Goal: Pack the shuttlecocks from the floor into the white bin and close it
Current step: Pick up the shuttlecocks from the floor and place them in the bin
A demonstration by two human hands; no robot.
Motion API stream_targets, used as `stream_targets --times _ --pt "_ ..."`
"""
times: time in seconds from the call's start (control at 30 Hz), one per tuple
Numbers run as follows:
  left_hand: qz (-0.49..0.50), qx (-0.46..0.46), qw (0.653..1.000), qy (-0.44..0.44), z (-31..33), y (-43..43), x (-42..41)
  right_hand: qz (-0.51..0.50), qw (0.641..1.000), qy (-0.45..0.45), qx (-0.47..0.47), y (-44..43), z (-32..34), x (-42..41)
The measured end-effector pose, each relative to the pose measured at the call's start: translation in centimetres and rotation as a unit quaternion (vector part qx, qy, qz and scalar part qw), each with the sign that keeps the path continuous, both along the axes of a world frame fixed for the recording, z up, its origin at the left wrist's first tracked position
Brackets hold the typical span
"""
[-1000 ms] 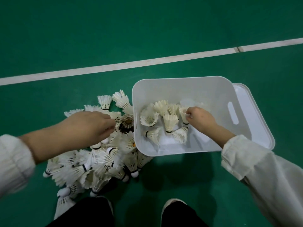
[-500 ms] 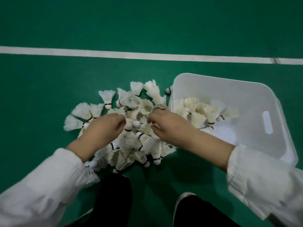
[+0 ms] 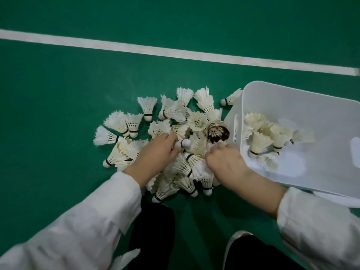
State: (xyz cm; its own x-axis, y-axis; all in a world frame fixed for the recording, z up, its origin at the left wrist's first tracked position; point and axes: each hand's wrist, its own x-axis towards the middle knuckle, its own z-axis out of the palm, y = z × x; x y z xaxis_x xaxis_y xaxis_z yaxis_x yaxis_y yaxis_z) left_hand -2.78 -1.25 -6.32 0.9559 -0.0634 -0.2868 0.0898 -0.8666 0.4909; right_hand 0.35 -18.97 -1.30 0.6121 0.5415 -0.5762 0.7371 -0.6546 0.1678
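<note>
1. The shuttlecocks (image 3: 148, 106) have white to cream feather skirts, a dark band at the neck and a round white cork tip. One dark-feathered shuttlecock (image 3: 216, 131) stands out just beyond the right fingertips.
2. The floor pile lies under and around both sets of fingers on the green floor (image 3: 58, 94). It overlaps too much for an exact count, but well over twenty show.
3. The left hand (image 3: 155, 152) has its fingers bent down into the pile, with a white cork tip at the fingertips. Whether they grip anything cannot be told.
4. The right hand (image 3: 226, 162) also curls its fingers into the feathers. The tips are hidden, so its hold cannot be told.
5. One white bin (image 3: 321, 106) stands open just right of the right fingers. About eight shuttlecocks in the bin (image 3: 261, 141) can be counted, mostly upright on their corks.
6. One stray shuttlecock (image 3: 230, 98) lies against the bin's far corner, beyond the fingers.
7. One white line (image 3: 175, 51) crosses the floor well beyond the pile.
</note>
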Motion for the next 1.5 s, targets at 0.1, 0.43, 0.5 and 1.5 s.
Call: stream_targets --times 0.1,0.43,0.5,1.5 --pt "0.043 -0.056 0.997 0.001 0.9 1.2 -1.0 -0.019 0.993 -0.053 0.104 0.6 1.3 0.8" --pt "0.226 -0.125 0.966 0.022 1.5 6.9 -5.1 -0.084 0.949 0.003 0.302 5.0 0.2 2.6" --pt "0.183 -0.030 0.982 -0.032 0.8 7.1 -5.6 -0.099 0.949 0.011 0.301 5.5 -0.7 2.7" --pt "-0.114 0.211 0.954 -0.177 2.9 6.4 2.5 -0.180 0.911 0.090 0.361 3.8 -1.0 2.5"
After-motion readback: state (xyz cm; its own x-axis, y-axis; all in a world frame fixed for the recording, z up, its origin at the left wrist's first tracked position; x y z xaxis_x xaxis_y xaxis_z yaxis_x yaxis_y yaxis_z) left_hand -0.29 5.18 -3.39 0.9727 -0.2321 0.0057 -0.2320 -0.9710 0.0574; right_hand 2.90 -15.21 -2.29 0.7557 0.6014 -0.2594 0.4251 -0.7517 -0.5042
